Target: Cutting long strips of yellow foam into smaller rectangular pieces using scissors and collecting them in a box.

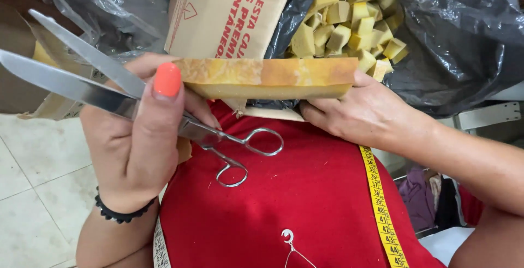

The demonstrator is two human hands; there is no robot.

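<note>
My left hand (136,137) grips a pair of steel scissors (109,90) by the blades' base. The blades are spread and point up-left, and the handle loops (256,145) hang free to the right. Its thumb, with an orange nail, also presses on the left end of a long yellow-brown foam strip (267,77). My right hand (360,112) holds the strip's right end from below. The strip lies level between both hands, above my red apron (284,202).
A black plastic bag (453,39) holds several yellow foam cubes (349,22) just behind the strip. A cardboard box flap (229,11) with red print stands at top centre. A yellow tape measure (379,202) hangs down the apron. Pale floor tiles (33,180) lie at left.
</note>
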